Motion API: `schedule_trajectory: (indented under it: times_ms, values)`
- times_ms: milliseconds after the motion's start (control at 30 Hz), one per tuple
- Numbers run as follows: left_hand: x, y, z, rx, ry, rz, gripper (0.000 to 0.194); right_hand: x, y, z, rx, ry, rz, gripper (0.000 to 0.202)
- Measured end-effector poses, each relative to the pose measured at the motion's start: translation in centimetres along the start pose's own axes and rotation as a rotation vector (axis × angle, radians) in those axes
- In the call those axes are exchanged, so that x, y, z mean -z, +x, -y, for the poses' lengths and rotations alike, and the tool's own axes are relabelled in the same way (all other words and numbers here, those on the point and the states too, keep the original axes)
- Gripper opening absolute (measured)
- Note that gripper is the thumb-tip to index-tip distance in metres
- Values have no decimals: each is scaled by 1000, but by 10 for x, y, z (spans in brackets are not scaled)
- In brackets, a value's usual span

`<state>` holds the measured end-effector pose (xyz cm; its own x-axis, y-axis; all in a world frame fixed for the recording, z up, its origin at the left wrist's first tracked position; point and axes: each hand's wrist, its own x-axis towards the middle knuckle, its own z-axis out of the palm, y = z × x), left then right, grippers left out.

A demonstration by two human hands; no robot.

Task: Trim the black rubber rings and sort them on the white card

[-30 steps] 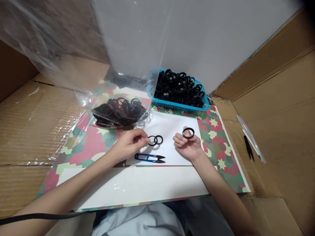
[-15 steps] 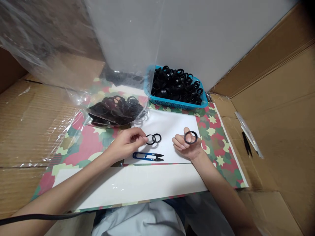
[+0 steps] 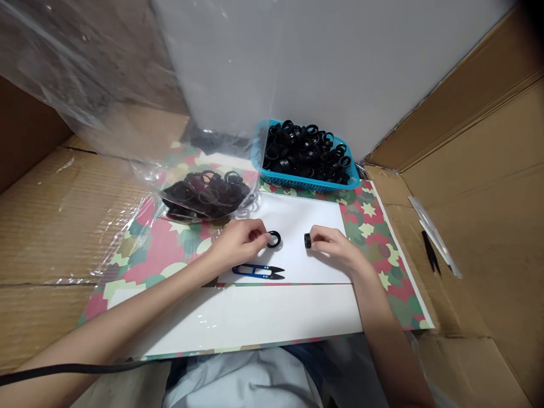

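Observation:
My left hand pinches a black ring at its left edge, over the white paper. Whether a second ring lies with it, I cannot tell. To the right, my right hand grips another black ring between thumb and fingers, turned edge-on. Blue thread snips with dark blades lie just below my left hand, blades pointing right. The two held rings are apart.
A blue basket full of black rings stands at the back. Left of it, a clear plastic bag holds more dark rings. Black tweezers lie on cardboard at the right, beside clear strips. A black cable crosses my left forearm.
My right hand has turned over, so its ring now shows edge-on instead of face-on. My left hand has moved slightly right; the two overlapping rings there now look like one.

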<state>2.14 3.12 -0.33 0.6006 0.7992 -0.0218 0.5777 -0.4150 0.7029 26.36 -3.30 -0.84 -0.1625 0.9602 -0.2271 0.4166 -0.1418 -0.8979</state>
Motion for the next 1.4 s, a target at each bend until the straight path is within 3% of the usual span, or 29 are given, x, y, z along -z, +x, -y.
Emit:
schedule_trajectory:
  times_ms: [133,200,367,467,567,800,1033,1267,1400]
  values:
    - [0,7,-5,-47,99,5,26,-4,-1,3,74,-396,-2,13]
    - [-1,6,-3,-53,122,-10,28,-6,-1,4,99,-458,16,13]
    - [-4,2,6,-63,125,-49,31,-15,-5,9,198,-625,-89,13]
    - [-5,-1,9,-76,105,-70,30,-24,-6,11,225,-736,-24,26]
    - [-4,-2,12,-84,86,-94,29,-30,-5,10,259,-783,8,23]
    - [-4,0,16,-87,69,-157,27,-32,-1,25,273,-694,-84,21]
    - [-3,-4,17,-99,76,-193,22,-53,21,54,406,-969,-8,25]
    - [0,-8,16,-102,45,-215,15,-69,21,47,358,-1185,47,33]
    - [0,-11,18,-107,44,-217,15,-79,23,42,342,-1076,50,28]
